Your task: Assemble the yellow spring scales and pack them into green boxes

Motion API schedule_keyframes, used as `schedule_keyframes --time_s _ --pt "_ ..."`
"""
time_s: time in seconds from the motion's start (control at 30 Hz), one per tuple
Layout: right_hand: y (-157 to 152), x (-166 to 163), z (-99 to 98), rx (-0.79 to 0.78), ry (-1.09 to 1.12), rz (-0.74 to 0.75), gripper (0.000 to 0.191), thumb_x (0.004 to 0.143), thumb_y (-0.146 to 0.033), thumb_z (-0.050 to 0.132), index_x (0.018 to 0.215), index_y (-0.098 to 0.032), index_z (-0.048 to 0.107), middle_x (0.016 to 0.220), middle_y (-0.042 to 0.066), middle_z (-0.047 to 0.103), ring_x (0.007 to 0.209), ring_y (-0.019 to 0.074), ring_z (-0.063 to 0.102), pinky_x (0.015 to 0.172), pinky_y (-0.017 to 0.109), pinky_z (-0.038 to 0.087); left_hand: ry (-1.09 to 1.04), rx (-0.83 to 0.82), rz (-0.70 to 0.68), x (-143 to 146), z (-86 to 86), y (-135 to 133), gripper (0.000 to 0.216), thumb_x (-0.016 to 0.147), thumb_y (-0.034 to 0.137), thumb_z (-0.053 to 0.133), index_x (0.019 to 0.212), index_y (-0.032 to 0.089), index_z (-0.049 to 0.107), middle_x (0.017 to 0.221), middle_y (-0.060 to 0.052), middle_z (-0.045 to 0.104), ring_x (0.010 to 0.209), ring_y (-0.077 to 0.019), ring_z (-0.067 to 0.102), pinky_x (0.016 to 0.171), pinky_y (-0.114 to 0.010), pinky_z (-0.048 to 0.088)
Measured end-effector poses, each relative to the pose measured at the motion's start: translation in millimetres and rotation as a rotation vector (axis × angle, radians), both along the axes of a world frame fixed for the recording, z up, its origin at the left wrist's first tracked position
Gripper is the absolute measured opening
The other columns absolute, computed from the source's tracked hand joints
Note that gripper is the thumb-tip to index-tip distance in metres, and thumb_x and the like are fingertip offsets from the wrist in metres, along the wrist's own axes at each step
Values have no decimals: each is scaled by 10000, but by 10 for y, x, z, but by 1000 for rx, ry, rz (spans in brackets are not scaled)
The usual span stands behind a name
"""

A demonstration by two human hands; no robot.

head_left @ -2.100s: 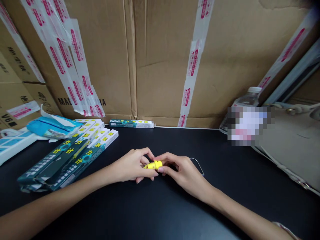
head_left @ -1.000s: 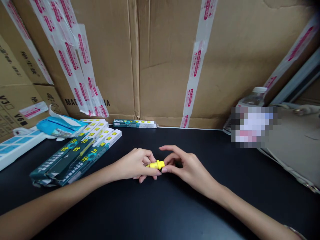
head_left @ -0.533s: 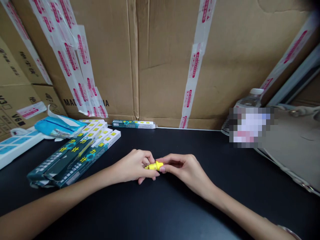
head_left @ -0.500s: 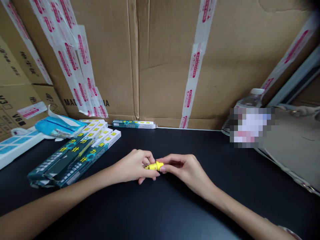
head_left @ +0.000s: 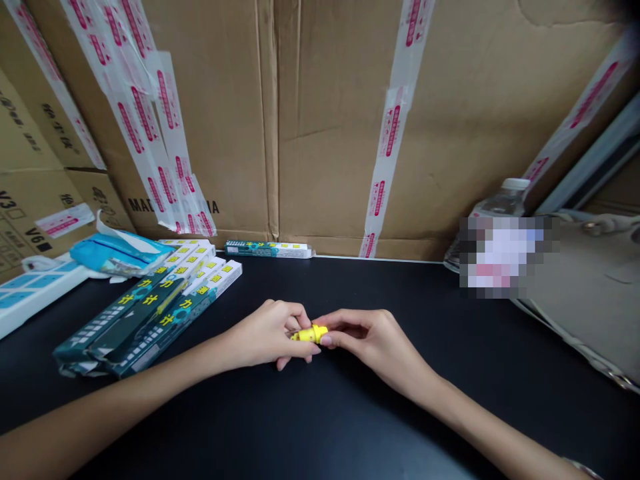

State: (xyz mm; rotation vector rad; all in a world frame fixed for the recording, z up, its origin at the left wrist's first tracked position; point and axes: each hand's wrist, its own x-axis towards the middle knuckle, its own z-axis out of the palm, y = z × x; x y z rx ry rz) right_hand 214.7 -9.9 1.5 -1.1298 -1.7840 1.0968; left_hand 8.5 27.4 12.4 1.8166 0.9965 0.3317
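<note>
Both hands were together over the mid worktop (head_left: 320, 427), on the same small yellow piece (head_left: 310, 334). L hand (head_left: 273, 332) had its body betw. thumb & curled fingers; R hand (head_left: 373, 335) pinched the stepped outer end w/ thumb & index. Piece lay approx. level, pointing L–R, just above the worktop by the look of it, tho any contact underneath was hidden. Its inner end ran into L hand, so full length & shape: can't tell.

Handling (my est.): prob. light, hard plastic, stiff, not much give; smooth surface might slip if pinched only at the tip. Not esp. fragile, but thinner bits at the L end could be weaker, so no hard squeeze there. Best hold: L thumb & fingers round the thicker body, R thumb & index on the stepped end, where the collar gives the tips an edge to bear on.

Around: printed boxes (head_left: 150, 313) side by side L of the hands, w/ a blue packet (head_left: 120, 252) just behind their far L end; one single box (head_left: 267, 249) at the back, near the big carton (head_left: 325, 180). Far R: clear bottle (head_left: 503, 201) & beige bag (head_left: 585, 280), well apart from R hand.
</note>
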Motion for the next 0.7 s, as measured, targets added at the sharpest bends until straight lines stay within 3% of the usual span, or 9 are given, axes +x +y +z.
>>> schedule_keyframes --time_s 0.37,0.5,0.6,0.7 --pt "-21 -46 -11 26 22 -8 164 849 -231 702 987 -242 790 885 -1 800 797 185 746 750 252 565 -2 19 -14 -4 -13 3 222 797 364 685 823 186 556 700 25 737 392 -62 522 369 -162 331" --pt "54 99 44 70 -23 11 265 858 -312 691 1108 -233 729 985 30 781 901 205 737 825 303 572 8 19 -9 9 13 -5 246 797 388 686 841 184 556 697 20 737 383 -65 518 376 -174 341" --pt "186 375 120 179 -198 -82 297 888 -351 641 1156 -233 691 1064 52 752 970 215 708 875 344 550 15 22 -6 10 24 -7 264 794 394 701 836 183 548 713 13 746 380 -57 514 384 -169 352" --pt "313 694 165 242 -547 -69 213 828 -329 695 1021 -251 744 1056 56 729 1000 249 666 870 380 524 23 20 -5 6 24 -6 282 794 404 711 820 178 544 720 0 753 383 -53 516 371 -157 344"
